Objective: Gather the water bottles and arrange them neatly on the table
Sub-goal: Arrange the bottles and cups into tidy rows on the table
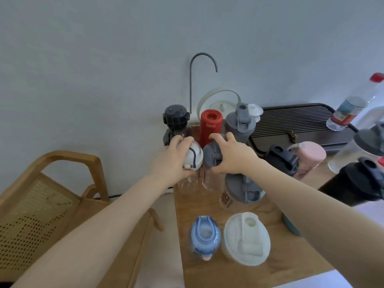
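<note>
At the centre of the frame, both hands close over bottle lids on the narrow wooden table (270, 265). The left hand (173, 161) wraps the white domed cap of a clear plastic bottle (193, 157), thumb low on its near side, fingers curled over the top. The right hand (232, 155) clamps the grey flip-top lid of a clear pink-tinted bottle (211, 154) just beside it; the two lids almost touch.

Behind them, toward the wall, stand a dark grey bottle with a knobbed cap (176, 123), a red cylindrical bottle (209, 126) and a grey bottle with a hinged spout lid (240, 123). Nearer the lower edge sit a blue-lidded clear bottle (204, 235) and a wide white-lidded tumbler (246, 239), with another grey-lidded printed bottle (243, 188) between the rows. More bottles lie at the right of the frame, among them a pink bottle with a black lid (299, 161) tipped over and a clear red-capped bottle (349, 110) by the dark slatted tray (295, 121).

Both held bottles look empty, so probably light, stiff and easily toppled. Smooth plastic walls may slip; the caps give a sure hold if screwed tight, though a grip round the body would be safer when lifting. With neighbours this close, each likely needs to be lifted straight up before it moves sideways.
</note>
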Demonstrator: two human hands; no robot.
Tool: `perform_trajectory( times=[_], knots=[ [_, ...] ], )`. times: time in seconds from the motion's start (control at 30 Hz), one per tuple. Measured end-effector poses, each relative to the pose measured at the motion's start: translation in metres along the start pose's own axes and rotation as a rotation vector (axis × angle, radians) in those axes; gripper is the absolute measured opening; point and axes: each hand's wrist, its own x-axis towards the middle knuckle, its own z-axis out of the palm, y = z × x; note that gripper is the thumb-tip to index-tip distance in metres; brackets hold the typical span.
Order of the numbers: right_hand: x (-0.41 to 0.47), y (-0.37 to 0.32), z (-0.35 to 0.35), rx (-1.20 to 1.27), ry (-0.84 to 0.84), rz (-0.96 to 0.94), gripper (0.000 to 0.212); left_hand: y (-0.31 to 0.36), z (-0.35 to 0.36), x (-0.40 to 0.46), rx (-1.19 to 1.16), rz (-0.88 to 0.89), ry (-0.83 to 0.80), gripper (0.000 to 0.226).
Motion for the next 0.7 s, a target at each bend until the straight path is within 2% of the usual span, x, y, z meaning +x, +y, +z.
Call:
perform_trajectory(
  times=[0.1, 0.2, 0.3, 0.37, 0.43, 0.53, 0.7],
  knots=[
    [-0.008, 0.007, -0.003, 0.07, 0.022, 0.037, 0.105, 0.0, 0.001, 0.0, 0.047, 0.016, 0.029, 0.079],
    [-0.034, 0.024, -0.015, 0.231, 0.153, 0.061, 0.095, 0.005, -0.001, 0.001, 0.174, 0.05, 0.099, 0.091],
    [-0.068, 0.037, -0.012, 0.302, 0.036, 0.031, 0.091, 0.017, -0.001, 0.006, 0.234, 0.239, 0.157, 0.089],
    [-0.079, 0.035, -0.001, 0.216, -0.06, 0.019, 0.102, 0.03, 0.002, 0.011, 0.316, 0.36, 0.127, 0.083],
    [-0.079, 0.033, 0.013, 0.178, -0.075, 0.021, 0.109, 0.043, 0.007, 0.018, 0.405, 0.414, 0.06, 0.077],
    [-0.073, 0.035, 0.021, 0.19, -0.035, 0.054, 0.104, 0.052, 0.017, 0.029, 0.498, 0.401, -0.021, 0.07],
    [-0.062, 0.062, 0.016, 0.179, 0.016, 0.133, 0.099, 0.058, 0.026, 0.032, 0.542, 0.34, -0.044, 0.063]
  ],
)
